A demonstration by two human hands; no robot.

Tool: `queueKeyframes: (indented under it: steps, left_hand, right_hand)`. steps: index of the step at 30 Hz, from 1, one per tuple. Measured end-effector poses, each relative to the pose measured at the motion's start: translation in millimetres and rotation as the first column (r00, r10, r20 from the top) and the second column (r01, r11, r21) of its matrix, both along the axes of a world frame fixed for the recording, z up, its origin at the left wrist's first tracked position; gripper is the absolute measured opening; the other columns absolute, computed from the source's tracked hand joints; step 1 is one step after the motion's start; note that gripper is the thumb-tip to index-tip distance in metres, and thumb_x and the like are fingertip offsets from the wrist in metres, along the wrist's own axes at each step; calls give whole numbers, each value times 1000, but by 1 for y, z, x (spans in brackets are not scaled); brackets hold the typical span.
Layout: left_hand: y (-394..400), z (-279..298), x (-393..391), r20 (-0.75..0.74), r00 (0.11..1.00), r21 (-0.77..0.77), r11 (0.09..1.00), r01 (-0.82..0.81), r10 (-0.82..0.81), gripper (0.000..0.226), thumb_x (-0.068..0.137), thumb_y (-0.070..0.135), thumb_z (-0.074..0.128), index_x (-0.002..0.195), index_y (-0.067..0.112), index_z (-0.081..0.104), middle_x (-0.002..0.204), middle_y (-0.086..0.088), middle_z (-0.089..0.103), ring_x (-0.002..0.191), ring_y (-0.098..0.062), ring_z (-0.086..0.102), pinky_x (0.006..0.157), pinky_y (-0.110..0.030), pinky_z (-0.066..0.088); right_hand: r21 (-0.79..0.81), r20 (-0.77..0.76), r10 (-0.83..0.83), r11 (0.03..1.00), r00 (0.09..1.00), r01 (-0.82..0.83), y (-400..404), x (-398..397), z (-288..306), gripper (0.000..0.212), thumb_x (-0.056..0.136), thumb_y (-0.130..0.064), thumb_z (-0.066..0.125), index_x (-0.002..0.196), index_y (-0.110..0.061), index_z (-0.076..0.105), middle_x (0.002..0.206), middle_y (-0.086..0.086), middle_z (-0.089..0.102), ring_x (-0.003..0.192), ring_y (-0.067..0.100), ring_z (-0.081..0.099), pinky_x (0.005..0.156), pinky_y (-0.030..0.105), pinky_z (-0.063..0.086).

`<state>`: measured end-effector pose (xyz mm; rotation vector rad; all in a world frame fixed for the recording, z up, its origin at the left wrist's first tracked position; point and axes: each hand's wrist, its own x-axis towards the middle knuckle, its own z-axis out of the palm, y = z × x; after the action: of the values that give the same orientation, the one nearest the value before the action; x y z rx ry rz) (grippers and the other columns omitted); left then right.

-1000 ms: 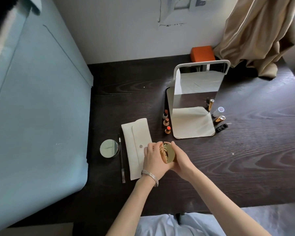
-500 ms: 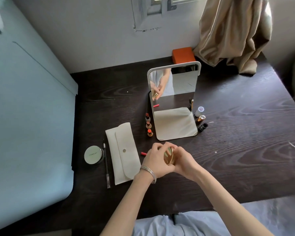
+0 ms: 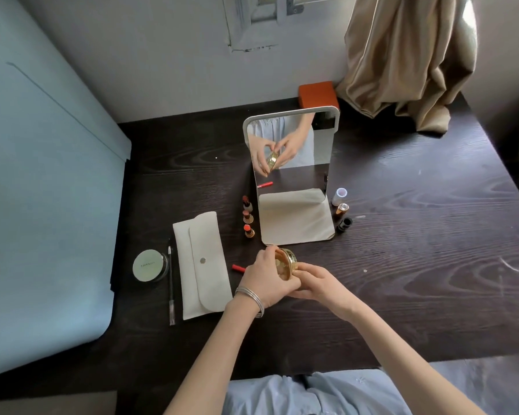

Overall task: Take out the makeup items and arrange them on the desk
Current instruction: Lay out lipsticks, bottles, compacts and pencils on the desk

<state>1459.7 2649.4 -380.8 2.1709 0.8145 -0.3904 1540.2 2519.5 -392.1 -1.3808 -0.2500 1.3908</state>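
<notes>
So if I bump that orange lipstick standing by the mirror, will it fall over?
Probably. The orange lipstick stands upright on a narrow base, uncapped, so it looks easy to tip. Being round, it would likely roll across the smooth dark desk. Its exposed tip could also smear or break.

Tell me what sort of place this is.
Probably a dressing desk in a bedroom at home: a standing mirror on a dark wooden desk, uncapped lipsticks beside it, and a curtain by a window.
</notes>
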Motion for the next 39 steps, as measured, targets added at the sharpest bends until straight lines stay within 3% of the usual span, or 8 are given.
queueKeyframes:
  steps: [4,10,14,18,21,25,30,39]
  left_hand:
    - [-2,-1,1,47,999,-69,997,-19,22,67,78,47,63,136,34,32,120,0,50,108,-18,53,89,-29,48]
    - [6,-2,0,129,992,-349,936,42,3,69,73,26,73,125,53,37,125,4,38,117,-18,47,98,-30,45]
    - [12,1,1,117,993,-476,878,54,2,77,70,12,74,129,43,34,126,5,40,105,-23,58,85,-25,53]
    - [8,0,5,126,991,-413,910,18,38,78,63,30,77,130,31,39,120,4,47,104,-19,58,86,-32,55]
    - [8,-2,6,94,991,-417,907,-52,100,73,67,31,81,128,31,40,117,6,48,109,-19,56,85,-35,57]
    - [8,-5,4,63,991,-429,900,-80,118,83,61,39,81,131,32,38,124,1,49,107,-24,59,84,-41,57]
    - [9,-3,1,1,993,-493,864,-105,121,75,73,27,78,135,26,36,109,2,53,80,-18,70,68,-27,60]
    - [13,-7,-7,-22,977,-635,752,-177,211,69,79,10,72,139,18,39,108,2,55,97,-15,64,73,-25,58]
  right_hand:
    - [27,-35,-2,1000,999,3,-9,10,3,26,96,-14,48,117,-5,61,114,17,67,107,29,64,95,37,52]
    - [3,-47,-46,999,998,47,-12,20,6,25,98,-15,43,110,-10,65,92,16,72,87,27,70,80,31,56]
    - [-11,-14,-2,1000,1000,2,-9,26,8,25,97,-15,46,113,-9,64,95,17,72,86,26,70,77,31,57]
    - [55,-15,44,998,999,-43,-7,24,8,26,91,-9,51,114,-8,63,109,15,69,102,29,66,89,38,54]
    - [117,-110,-21,993,994,34,-8,23,7,42,82,-9,52,124,-11,58,116,17,66,107,33,64,89,40,54]
    - [136,-233,-76,985,970,110,-10,22,4,45,89,-19,54,133,-18,48,120,18,64,107,36,63,83,38,57]
    - [71,-194,-90,992,977,106,-10,17,3,44,95,-21,48,138,-29,40,117,12,67,99,32,67,83,37,56]
    - [29,-180,-149,987,972,157,-8,22,3,43,100,-21,39,142,-30,34,106,19,70,84,25,70,73,31,58]
